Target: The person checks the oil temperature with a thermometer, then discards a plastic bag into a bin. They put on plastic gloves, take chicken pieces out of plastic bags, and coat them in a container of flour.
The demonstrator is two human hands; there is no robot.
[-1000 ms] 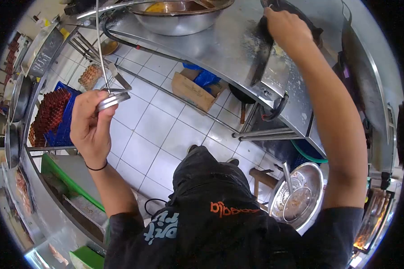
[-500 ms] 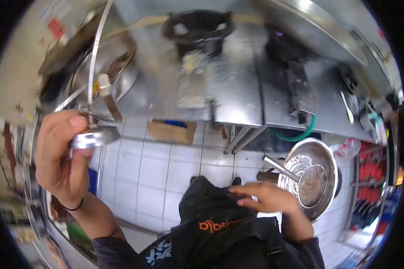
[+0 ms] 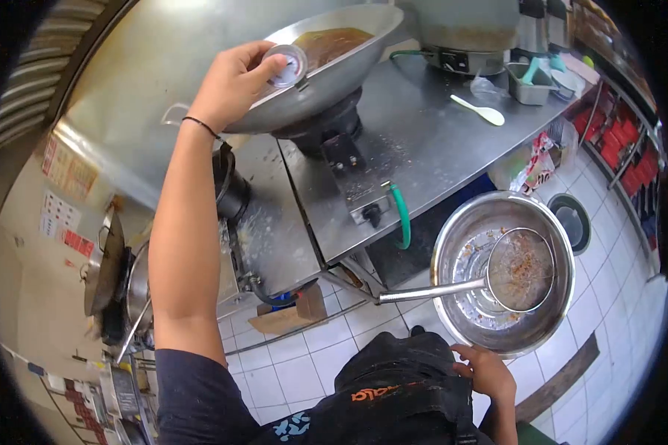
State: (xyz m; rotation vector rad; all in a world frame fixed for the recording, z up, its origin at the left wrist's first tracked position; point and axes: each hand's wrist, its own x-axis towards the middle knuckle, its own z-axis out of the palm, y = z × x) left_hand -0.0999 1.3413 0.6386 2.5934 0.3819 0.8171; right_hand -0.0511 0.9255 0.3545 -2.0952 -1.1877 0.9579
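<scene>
At the near rim of a large wok (image 3: 338,81) my left hand (image 3: 234,81) is closed on a round dial thermometer (image 3: 288,68), its face turned up. A clip below the dial meets the rim; the stem is hidden. Brown liquid (image 3: 330,46), like oil, lies in the wok. My right hand (image 3: 488,373) hangs low beside my black apron (image 3: 401,371), loosely bent with thumb and forefinger apart and nothing visible in it. Just beyond it stands a wide steel basin (image 3: 453,222), with a long-handled round strainer (image 3: 523,271) resting across it, crumbs in its mesh.
The wok stands on a burner (image 3: 319,133) on a steel counter (image 3: 438,148). A green hose (image 3: 402,215) bends over the counter's front edge. A white spoon (image 3: 482,111) lies near a metal container (image 3: 531,89). A grey bucket (image 3: 571,222) stands on the tiled floor.
My view has swung right towards the wok. My left hand has carried the thermometer to the wok's rim. My right hand has drawn in beside the apron, its fingers more bent.
</scene>
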